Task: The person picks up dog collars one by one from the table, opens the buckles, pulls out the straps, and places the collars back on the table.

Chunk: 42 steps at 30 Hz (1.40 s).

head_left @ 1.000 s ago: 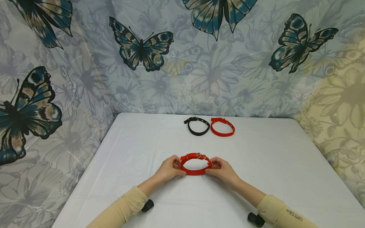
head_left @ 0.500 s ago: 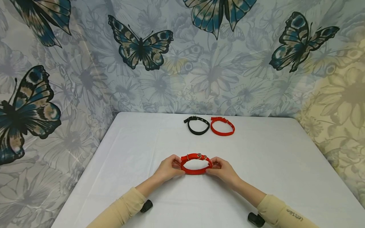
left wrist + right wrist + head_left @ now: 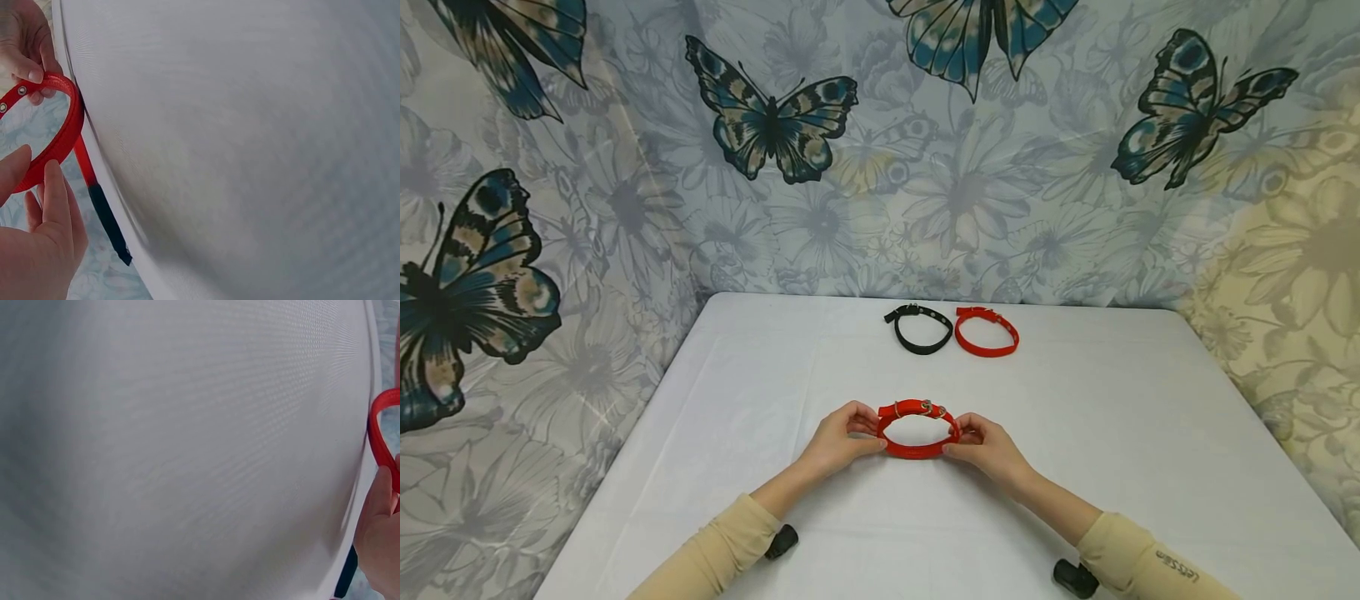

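Note:
A red pet collar [image 3: 914, 452], fastened into a loop with its metal buckle and rings at the far side, is held over the near middle of the white table. My left hand [image 3: 842, 435] lightly pinches its left side; in the left wrist view the band passes between thumb and fingers, the fingers fairly straight. At the right side, my right hand [image 3: 988, 450] grips the band, thumb in front and fingers behind. The right wrist view catches only part of that hand [image 3: 379, 531] and the collar [image 3: 377, 440] at its edge.
Toward the back of the white table [image 3: 760, 367] lie a black collar [image 3: 922, 349] and another red collar [image 3: 987, 352], side by side, both buckled into loops. A patterned cloth with butterflies [image 3: 771, 129] hangs behind and beside the table.
My left hand's fingers have lifted slightly and straightened at the collar's left side. The collar has shifted very slightly; my right hand keeps its hold.

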Each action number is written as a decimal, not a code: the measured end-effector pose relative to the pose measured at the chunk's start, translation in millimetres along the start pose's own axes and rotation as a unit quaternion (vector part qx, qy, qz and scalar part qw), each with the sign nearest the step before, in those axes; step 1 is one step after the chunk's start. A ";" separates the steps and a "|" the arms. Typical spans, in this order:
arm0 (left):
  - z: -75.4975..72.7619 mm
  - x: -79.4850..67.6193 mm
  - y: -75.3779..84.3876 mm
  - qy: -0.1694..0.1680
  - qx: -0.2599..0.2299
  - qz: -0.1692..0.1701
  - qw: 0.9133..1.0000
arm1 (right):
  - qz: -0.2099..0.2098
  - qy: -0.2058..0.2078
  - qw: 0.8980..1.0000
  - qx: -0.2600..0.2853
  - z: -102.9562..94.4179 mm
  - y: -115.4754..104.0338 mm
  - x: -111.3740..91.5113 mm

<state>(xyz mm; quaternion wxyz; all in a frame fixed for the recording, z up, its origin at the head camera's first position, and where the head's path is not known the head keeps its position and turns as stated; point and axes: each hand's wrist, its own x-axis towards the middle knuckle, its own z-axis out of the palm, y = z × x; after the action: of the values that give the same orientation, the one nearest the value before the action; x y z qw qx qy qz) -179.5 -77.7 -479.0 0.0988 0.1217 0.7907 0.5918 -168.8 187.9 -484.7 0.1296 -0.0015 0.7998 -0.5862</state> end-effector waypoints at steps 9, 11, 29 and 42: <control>-3.0 -14.6 32.0 -0.007 -0.005 0.022 1.000 | -0.011 -0.004 1.000 -0.013 -2.1 0.2 0.2; -3.1 -15.1 32.6 -0.005 -0.005 0.024 1.000 | -0.010 -0.005 1.000 -0.009 -4.1 -0.8 0.5; -0.3 -7.9 20.8 -0.006 -0.002 -0.004 1.000 | -0.051 -0.019 0.999 -0.002 -17.7 -12.8 -0.9; -1.6 2.8 3.5 -0.004 0.027 0.021 0.999 | -0.054 -0.014 0.998 -0.014 -18.2 -13.3 -0.6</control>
<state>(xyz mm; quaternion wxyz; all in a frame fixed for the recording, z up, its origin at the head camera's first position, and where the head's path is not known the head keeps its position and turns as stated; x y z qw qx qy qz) -182.4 -77.4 -475.2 0.0865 0.1437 0.8029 0.5720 -174.0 200.8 -467.0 0.1093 -0.0546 0.8048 -0.5808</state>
